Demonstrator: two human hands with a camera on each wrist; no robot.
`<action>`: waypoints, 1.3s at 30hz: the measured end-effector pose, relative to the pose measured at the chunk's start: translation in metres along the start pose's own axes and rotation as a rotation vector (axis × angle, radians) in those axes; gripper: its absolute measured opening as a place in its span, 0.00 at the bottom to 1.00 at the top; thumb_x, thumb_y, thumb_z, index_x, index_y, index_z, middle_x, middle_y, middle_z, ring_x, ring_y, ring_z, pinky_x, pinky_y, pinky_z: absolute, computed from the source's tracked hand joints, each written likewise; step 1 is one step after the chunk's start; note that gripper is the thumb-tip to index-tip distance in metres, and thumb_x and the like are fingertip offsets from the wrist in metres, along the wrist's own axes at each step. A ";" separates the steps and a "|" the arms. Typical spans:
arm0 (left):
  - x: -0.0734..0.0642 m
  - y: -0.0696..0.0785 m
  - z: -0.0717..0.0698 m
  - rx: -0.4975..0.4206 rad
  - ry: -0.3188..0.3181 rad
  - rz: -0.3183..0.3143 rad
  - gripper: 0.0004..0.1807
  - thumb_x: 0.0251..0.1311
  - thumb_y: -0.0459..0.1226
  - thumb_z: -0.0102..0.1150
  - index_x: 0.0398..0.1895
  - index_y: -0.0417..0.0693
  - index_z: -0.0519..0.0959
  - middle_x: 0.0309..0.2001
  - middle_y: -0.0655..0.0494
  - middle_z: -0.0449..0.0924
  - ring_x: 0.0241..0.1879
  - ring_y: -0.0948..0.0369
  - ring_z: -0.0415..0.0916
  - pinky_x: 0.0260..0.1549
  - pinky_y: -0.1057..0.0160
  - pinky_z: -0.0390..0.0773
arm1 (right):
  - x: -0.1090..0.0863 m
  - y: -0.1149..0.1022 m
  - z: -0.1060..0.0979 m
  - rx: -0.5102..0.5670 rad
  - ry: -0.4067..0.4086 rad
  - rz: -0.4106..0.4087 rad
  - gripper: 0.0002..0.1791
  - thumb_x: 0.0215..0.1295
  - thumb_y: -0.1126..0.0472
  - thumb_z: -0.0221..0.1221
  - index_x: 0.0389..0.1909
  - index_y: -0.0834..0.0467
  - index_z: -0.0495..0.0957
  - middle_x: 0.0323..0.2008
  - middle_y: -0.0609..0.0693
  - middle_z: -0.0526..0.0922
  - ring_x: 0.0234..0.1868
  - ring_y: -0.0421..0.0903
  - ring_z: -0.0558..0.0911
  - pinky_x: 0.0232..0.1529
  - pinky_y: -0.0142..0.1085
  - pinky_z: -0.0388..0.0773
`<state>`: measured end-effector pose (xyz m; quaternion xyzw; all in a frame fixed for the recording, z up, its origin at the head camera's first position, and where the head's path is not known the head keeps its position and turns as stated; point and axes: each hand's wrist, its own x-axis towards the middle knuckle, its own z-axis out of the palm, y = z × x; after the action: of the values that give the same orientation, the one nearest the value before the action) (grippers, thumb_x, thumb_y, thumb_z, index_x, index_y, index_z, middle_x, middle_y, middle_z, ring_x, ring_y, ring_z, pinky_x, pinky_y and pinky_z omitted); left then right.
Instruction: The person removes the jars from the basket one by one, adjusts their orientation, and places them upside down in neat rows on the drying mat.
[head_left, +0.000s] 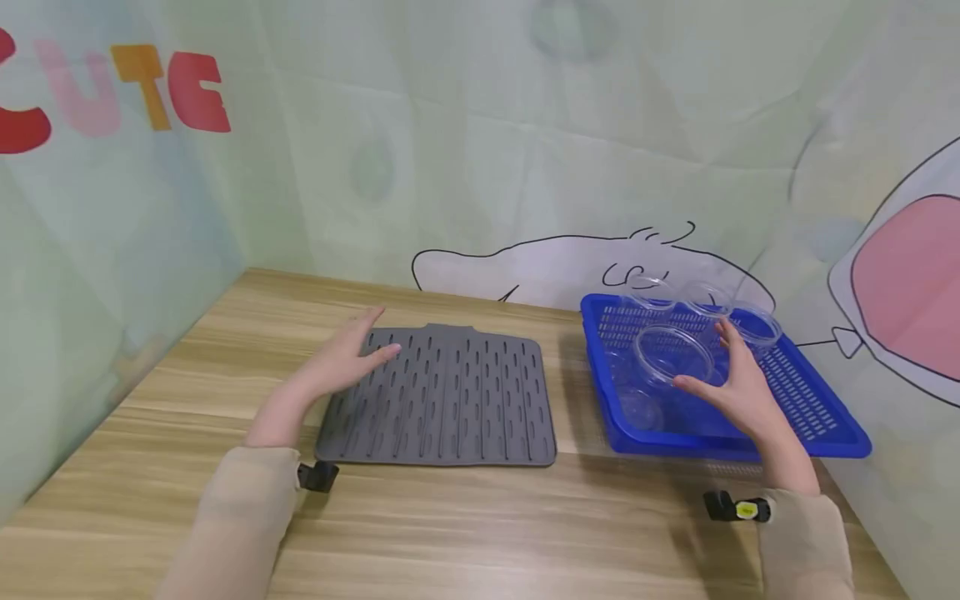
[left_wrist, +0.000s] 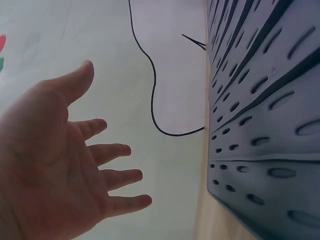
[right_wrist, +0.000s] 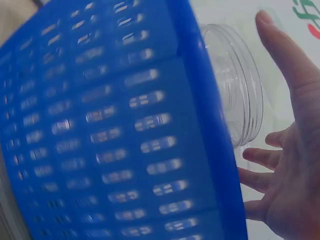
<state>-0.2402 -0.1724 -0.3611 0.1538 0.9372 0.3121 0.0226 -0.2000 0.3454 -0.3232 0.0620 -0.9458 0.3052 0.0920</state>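
Note:
My left hand [head_left: 341, 358] hovers over the left edge of a grey ridged mat [head_left: 442, 400] with rows of slots, holding nothing; the left wrist view shows its fingers spread. On the right, my right hand [head_left: 738, 387] reaches over a blue plastic basket [head_left: 611, 417], thumb and fingers apart around the near side of a clear round jar [head_left: 673, 354]. In the right wrist view the rim of a clear jar [right_wrist: 245, 85] rises above the basket wall, with the fingers beside it. More clear jars [head_left: 757, 325] stand in the basket's back part.
Both things lie on a wood-grain table [head_left: 480, 525], the basket at its right edge. Behind hangs a pale printed curtain [head_left: 480, 150] with cartoon drawings and coloured letters. Black wrist mounts [head_left: 318, 477] sit at the cuffs of the beige sleeves [head_left: 247, 500].

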 end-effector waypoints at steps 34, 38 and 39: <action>0.001 -0.073 0.026 -1.004 0.154 -0.404 0.41 0.64 0.19 0.42 0.77 0.37 0.38 0.78 0.38 0.40 0.77 0.48 0.43 0.75 0.56 0.52 | 0.006 0.008 0.016 0.344 -0.255 0.142 0.62 0.57 0.63 0.68 0.76 0.66 0.29 0.75 0.70 0.45 0.74 0.69 0.47 0.69 0.69 0.52; 0.003 -0.077 0.028 -1.018 0.163 -0.419 0.42 0.61 0.17 0.43 0.77 0.36 0.41 0.78 0.40 0.42 0.77 0.49 0.45 0.75 0.58 0.55 | 0.007 0.010 0.017 0.351 -0.261 0.147 0.62 0.57 0.63 0.68 0.76 0.65 0.28 0.75 0.70 0.44 0.74 0.70 0.47 0.69 0.70 0.50; 0.003 -0.078 0.028 -1.023 0.166 -0.416 0.42 0.60 0.16 0.43 0.77 0.36 0.41 0.78 0.39 0.42 0.77 0.49 0.45 0.75 0.58 0.55 | 0.008 0.010 0.018 0.354 -0.260 0.148 0.62 0.57 0.63 0.68 0.76 0.65 0.28 0.75 0.70 0.44 0.74 0.70 0.47 0.69 0.70 0.50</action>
<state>-0.2601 -0.2141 -0.4299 -0.0901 0.6757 0.7271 0.0816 -0.2114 0.3425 -0.3413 0.0464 -0.8833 0.4618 -0.0657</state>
